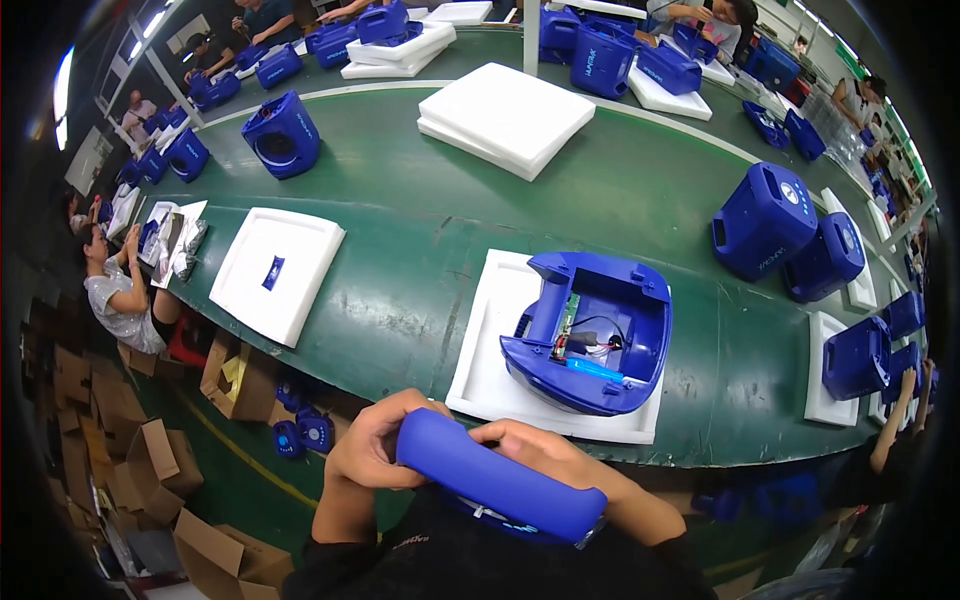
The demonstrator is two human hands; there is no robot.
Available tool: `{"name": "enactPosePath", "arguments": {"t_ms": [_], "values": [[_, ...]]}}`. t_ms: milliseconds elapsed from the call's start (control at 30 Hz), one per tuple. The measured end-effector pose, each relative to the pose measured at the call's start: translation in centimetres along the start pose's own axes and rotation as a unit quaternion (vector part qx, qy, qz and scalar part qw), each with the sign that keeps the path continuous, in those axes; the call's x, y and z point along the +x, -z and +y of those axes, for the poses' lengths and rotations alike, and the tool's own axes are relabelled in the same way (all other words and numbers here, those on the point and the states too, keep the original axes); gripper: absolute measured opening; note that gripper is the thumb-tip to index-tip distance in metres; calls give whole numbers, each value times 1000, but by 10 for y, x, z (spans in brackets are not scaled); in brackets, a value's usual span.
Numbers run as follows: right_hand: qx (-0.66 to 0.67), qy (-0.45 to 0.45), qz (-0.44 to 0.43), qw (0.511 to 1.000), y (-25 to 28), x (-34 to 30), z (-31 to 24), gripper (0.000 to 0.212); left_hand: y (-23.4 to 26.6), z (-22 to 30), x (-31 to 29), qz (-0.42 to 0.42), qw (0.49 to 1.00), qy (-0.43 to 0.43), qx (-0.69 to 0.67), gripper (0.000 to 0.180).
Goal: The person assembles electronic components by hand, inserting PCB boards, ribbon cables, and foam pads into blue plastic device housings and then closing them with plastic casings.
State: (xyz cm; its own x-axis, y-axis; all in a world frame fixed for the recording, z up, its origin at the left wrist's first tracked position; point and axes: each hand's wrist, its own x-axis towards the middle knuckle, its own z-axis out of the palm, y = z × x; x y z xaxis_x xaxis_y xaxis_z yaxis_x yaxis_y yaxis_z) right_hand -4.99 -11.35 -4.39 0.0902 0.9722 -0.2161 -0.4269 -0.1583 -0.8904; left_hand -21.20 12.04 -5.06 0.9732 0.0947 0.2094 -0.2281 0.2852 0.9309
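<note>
The left hand clasps the far-left end of a blue curved panel before the torso, its long axis slanting toward near right; the right hand touches it, fingers mostly hidden, grip unclear.

Cover before tray; housing on tray, tray on surface. Left of tray: pad, part on it. Behind: foam stack.
</note>
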Motion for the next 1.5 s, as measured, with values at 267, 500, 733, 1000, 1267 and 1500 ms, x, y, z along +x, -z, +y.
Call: {"name": "enactPosePath", "arguments": {"t_ms": [267,500,733,1000,1267,1500], "values": [[109,51,7,993,-4,1,0,35,-11,-3,-9,88,979,-179,-52,30],[-190,331,141,914,-11,1,-3,73,-17,4,-1,104,971,-214,14,24],[-85,305,229,921,-3,-12,-27,32,-21,-4,33,141,970,-149,133,19],[-185,314,414,834,-5,-10,-50,15,-37,6,69,108,906,-105,395,35],[-389,472,439,658,48,-6,-41,11,-31,-19,74,111,923,-107,351,40],[-295,354,449,766,48,-9,-47,10,-38,-15,84,104,885,-168,421,32]]}}
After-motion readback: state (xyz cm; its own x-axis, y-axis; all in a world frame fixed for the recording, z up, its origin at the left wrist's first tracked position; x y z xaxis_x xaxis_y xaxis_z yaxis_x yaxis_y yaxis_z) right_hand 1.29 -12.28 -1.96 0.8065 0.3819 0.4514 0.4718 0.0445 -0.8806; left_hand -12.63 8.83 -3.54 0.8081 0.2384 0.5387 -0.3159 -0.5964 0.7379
